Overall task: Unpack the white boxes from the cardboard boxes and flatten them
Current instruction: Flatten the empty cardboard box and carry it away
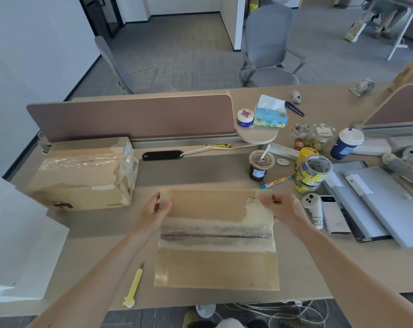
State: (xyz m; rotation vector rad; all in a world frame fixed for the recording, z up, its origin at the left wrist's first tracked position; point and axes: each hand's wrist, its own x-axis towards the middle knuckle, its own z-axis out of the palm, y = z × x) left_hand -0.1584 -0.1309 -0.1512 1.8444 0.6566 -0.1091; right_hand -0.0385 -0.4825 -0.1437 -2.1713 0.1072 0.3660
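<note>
A cardboard box [216, 240] stands on the desk in front of me, its top flaps taped shut along a centre seam. My left hand [154, 211] grips its far left corner, thumb on top. At the far right corner my right hand [280, 207] holds the box the same way. A second taped cardboard box [84, 174] sits at the back left. Flat white boxes [16, 235] lie at the left edge of the desk. A yellow utility knife [134, 288] lies on the desk left of the near box.
To the right are tape rolls [313, 172], a lidded drink cup [259, 165], a white controller [313, 208], a power bank [334, 217] and laptops [380, 202]. A brown divider panel [134, 116] runs along the back. Grey chairs [269, 48] stand beyond the desk.
</note>
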